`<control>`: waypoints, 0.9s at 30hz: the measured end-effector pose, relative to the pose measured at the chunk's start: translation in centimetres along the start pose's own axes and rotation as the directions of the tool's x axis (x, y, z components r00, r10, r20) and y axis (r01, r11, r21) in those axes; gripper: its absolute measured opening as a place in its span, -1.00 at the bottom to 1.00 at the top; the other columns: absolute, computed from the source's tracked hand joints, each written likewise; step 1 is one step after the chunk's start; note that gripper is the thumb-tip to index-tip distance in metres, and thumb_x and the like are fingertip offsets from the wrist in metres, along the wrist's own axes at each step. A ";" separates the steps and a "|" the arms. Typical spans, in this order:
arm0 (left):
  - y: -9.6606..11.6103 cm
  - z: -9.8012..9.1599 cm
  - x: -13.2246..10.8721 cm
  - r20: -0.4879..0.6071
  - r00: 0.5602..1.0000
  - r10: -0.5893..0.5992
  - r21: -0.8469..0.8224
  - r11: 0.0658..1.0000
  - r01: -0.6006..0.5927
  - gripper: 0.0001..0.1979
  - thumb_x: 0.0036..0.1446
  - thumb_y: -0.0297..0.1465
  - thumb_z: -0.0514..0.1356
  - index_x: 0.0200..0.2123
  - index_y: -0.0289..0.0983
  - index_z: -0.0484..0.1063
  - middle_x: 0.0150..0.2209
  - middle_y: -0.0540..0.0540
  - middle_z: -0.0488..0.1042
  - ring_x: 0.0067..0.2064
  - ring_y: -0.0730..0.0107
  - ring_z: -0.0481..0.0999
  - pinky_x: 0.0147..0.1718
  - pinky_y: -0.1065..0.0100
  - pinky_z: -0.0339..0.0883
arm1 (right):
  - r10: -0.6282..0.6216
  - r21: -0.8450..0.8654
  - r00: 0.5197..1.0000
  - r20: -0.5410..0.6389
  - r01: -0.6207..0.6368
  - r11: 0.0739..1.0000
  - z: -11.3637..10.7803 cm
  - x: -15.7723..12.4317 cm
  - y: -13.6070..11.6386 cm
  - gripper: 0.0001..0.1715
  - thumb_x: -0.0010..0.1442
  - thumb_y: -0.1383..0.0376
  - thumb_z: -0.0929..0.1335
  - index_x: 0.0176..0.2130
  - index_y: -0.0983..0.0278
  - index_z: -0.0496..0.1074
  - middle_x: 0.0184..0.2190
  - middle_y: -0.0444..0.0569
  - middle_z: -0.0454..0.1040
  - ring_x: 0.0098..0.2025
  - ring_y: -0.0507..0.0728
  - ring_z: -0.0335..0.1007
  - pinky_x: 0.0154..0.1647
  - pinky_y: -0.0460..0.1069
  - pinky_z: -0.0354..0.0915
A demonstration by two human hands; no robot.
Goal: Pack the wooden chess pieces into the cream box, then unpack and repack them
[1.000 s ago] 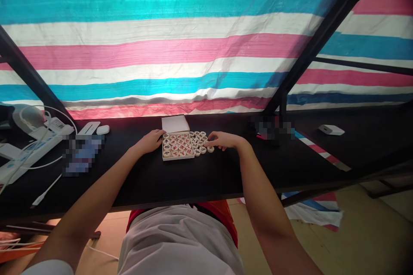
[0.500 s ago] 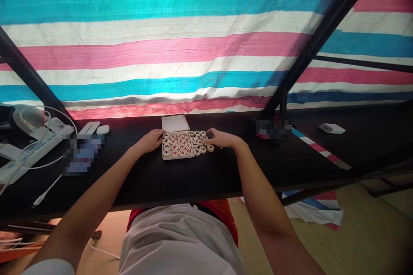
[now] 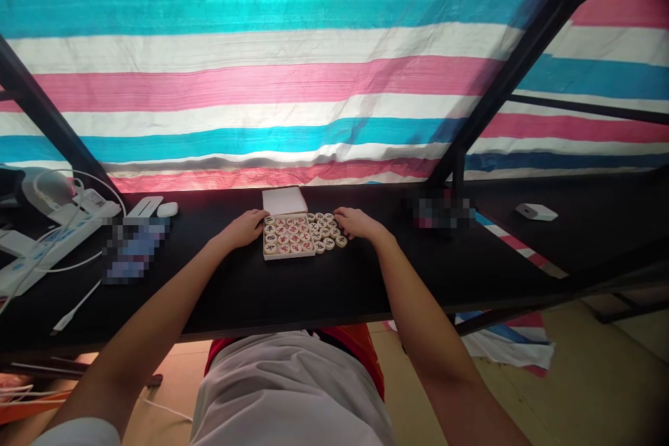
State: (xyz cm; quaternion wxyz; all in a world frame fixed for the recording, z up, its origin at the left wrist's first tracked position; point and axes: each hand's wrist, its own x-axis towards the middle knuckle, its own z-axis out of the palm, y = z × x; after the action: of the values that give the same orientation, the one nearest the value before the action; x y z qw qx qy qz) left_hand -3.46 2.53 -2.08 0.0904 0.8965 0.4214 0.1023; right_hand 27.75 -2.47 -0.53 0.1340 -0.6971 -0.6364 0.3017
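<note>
A shallow pale box (image 3: 289, 254) lies on the black table (image 3: 293, 293), filled with round wooden game pieces marked in red and black. Several more loose pieces (image 3: 327, 231) lie just right of the box. A white lid (image 3: 283, 200) sits behind the box. My left hand (image 3: 244, 228) rests against the box's left side, fingers curled on its edge. My right hand (image 3: 356, 221) lies at the right edge of the loose pieces, fingers stretched towards them and touching them.
At the far left are a white power strip (image 3: 52, 240) with cables, a white round device (image 3: 44, 188) and two small white objects (image 3: 157, 209). A small white box (image 3: 536, 211) sits far right. A black frame post (image 3: 460, 146) rises behind the table before a striped tarp.
My right hand has slid back and up along the right side of the loose pieces, away from the piece at the front right. The left hand has stayed on the box.
</note>
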 end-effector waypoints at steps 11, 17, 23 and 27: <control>-0.2 0.1 0.1 0.001 1.000 0.006 0.007 1.000 -0.006 -0.60 0.19 -0.34 -0.06 0.07 -0.28 0.28 0.03 -0.22 0.38 0.07 0.15 0.36 0.05 0.19 0.25 | 0.014 0.098 1.000 0.013 -0.015 0.995 0.2 -0.2 -0.5 -0.64 0.27 0.24 0.20 -0.01 0.36 0.36 -0.17 0.14 0.48 -0.41 0.07 0.49 -0.51 -0.12 0.42; 0.0 0.0 0.0 0.002 1.000 -0.003 0.011 1.000 0.003 -0.61 0.19 -0.34 -0.06 0.06 -0.25 0.29 0.04 -0.20 0.38 0.08 0.15 0.35 0.06 0.19 0.24 | 0.020 0.101 1.000 0.003 -0.020 0.995 0.3 -0.3 -0.5 -0.63 0.25 0.25 0.22 0.00 0.35 0.35 -0.11 0.14 0.45 -0.38 0.07 0.46 -0.54 -0.11 0.44; -0.1 0.1 0.0 0.000 1.000 0.003 -0.002 1.000 -0.003 -0.61 0.19 -0.34 -0.06 0.06 -0.25 0.30 0.03 -0.20 0.38 0.06 0.15 0.36 0.05 0.20 0.25 | 0.051 0.088 0.999 0.004 -0.051 0.995 0.3 -0.7 -1.2 -0.62 0.26 0.21 0.23 0.01 0.34 0.34 -0.09 0.16 0.43 -0.32 0.10 0.45 -0.58 -0.12 0.43; 0.0 0.0 0.0 -0.004 1.000 0.007 -0.003 1.000 -0.007 -0.61 0.19 -0.34 -0.06 0.06 -0.27 0.30 0.04 -0.22 0.38 0.07 0.13 0.35 0.05 0.19 0.25 | 0.039 0.060 0.999 -0.006 -0.039 0.997 0.6 -0.3 -0.8 -0.61 0.25 0.19 0.23 0.01 0.33 0.34 -0.06 0.18 0.41 -0.32 0.12 0.46 -0.59 -0.11 0.42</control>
State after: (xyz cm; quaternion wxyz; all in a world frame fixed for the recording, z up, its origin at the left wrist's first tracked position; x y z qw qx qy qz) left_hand -3.48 2.50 -2.09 0.0905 0.8976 0.4184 0.1050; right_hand 26.77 -2.76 -0.42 0.1511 -0.7061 -0.6128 0.3210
